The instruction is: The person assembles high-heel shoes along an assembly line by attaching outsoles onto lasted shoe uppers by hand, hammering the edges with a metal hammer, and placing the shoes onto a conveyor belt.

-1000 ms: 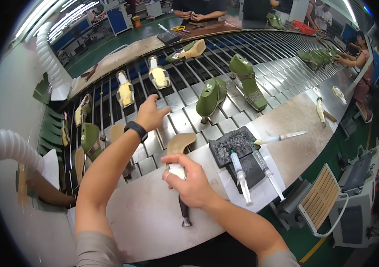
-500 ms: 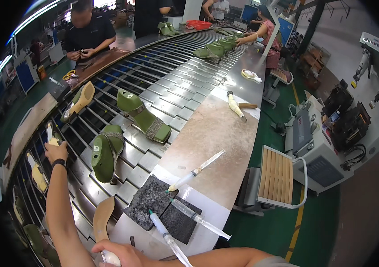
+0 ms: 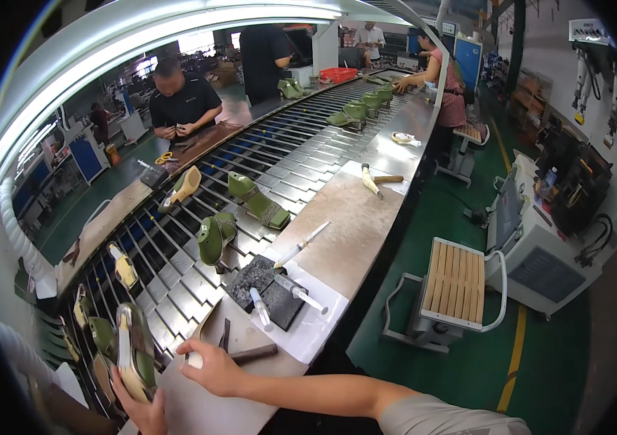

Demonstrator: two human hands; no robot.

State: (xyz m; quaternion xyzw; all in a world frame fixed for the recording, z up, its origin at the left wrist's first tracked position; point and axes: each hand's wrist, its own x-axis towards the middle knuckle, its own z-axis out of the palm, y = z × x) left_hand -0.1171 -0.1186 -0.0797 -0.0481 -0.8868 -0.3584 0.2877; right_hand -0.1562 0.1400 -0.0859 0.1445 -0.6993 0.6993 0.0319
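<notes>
At the lower left, my left hand (image 3: 142, 412) is wrapped round the near end of a green shoe (image 3: 133, 351) on its last. The shoe's pale underside, with a white strip along it, is turned partly up. My right hand (image 3: 214, 368) is closed on a small white rounded object (image 3: 194, 359) over the bench edge; its kind is hidden by the fingers. Beyond that hand lie a dark-handled tool (image 3: 254, 354) and a tan sole piece (image 3: 213, 325), partly covered. Three syringes (image 3: 260, 308) rest with their tips on a black block (image 3: 254, 281).
Green shoes (image 3: 215, 238) stand on the metal slat-and-roller conveyor (image 3: 178, 290); more lie along its left side. A hammer (image 3: 372, 181) rests on the bench. A slatted stool (image 3: 457, 283) stands at right. Across the line one person (image 3: 186, 105) handles something small; another (image 3: 442, 80) touches shoes farther off.
My left hand has come back from the far-left rollers and now holds a green shoe near me. My right hand still grips the white object. The view has shifted, showing the overhead lamp.
</notes>
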